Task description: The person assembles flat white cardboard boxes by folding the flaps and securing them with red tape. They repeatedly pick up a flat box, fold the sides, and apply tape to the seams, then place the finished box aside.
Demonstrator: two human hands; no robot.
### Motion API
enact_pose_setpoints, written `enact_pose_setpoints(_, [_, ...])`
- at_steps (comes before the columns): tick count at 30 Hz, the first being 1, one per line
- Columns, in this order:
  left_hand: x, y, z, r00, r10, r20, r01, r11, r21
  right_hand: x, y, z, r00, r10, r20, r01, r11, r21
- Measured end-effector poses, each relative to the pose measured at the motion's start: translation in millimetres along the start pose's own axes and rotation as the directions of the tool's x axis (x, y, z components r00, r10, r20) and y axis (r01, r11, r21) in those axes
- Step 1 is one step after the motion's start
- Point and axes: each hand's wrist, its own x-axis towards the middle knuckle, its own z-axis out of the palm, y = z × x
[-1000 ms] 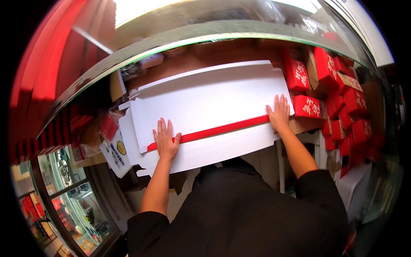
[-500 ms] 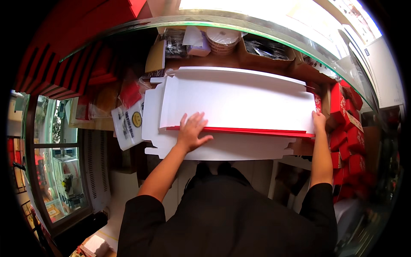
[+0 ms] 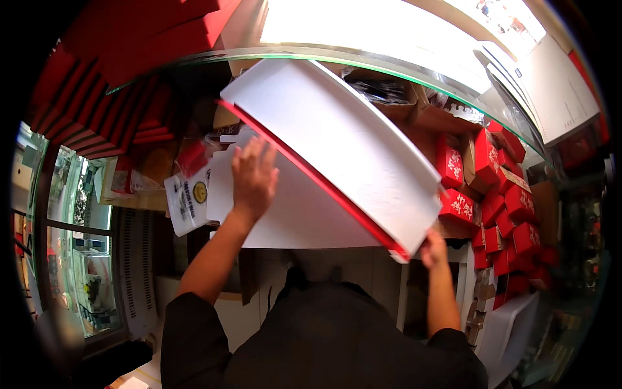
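Note:
A long cardboard box blank (image 3: 343,146), white inside with a red lower edge, lies slanted from the upper left down to the lower right. My right hand (image 3: 434,249) grips it at its near right corner, with some fingers hidden behind the board. My left hand (image 3: 254,178), back upward and fingers stretched out, is beside the red edge near the far left end. Whether its fingertips touch that edge I cannot tell. Underneath is another white cardboard sheet (image 3: 291,211), partly covered by the slanted piece.
Several small red boxes (image 3: 495,217) are heaped at the right. A glass edge (image 3: 363,63) spans the far side, above a carton of dark packets (image 3: 382,91). At the left hang stacked red boxes (image 3: 97,123); a clear bag with a yellow smiley (image 3: 188,200) lies below.
The red-edged blank has swung clockwise from nearly level to a steep slant. My right hand has moved nearer and left with its corner; my left hand has shifted left and away from me.

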Motion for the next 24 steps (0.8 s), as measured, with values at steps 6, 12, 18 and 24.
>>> enact_pose_setpoints(6, [-96, 160, 8, 0.904, 0.267, 0.333, -0.089, 0.881, -0.464, -64, 107, 114, 0.876, 0.465, 0.125, -0.472, 0.881, 0.028])
enact_pose_setpoints(12, [-168, 174, 44, 0.845, 0.063, 0.531, 0.02, 0.988, -0.15, -58, 115, 117, 0.822, 0.504, 0.265, -0.453, 0.861, -0.233])
enact_pose_setpoints(18, [-169, 170, 36, 0.857, 0.021, 0.515, 0.0, 0.999, -0.042, -58, 69, 112, 0.725, -0.105, 0.681, 0.649, 0.438, -0.622])
enact_pose_setpoints(24, [-161, 149, 30, 0.906, 0.049, 0.421, -0.105, 0.988, 0.111, 0, 55, 133, 0.293, 0.021, 0.956, 0.939, -0.193, -0.284])
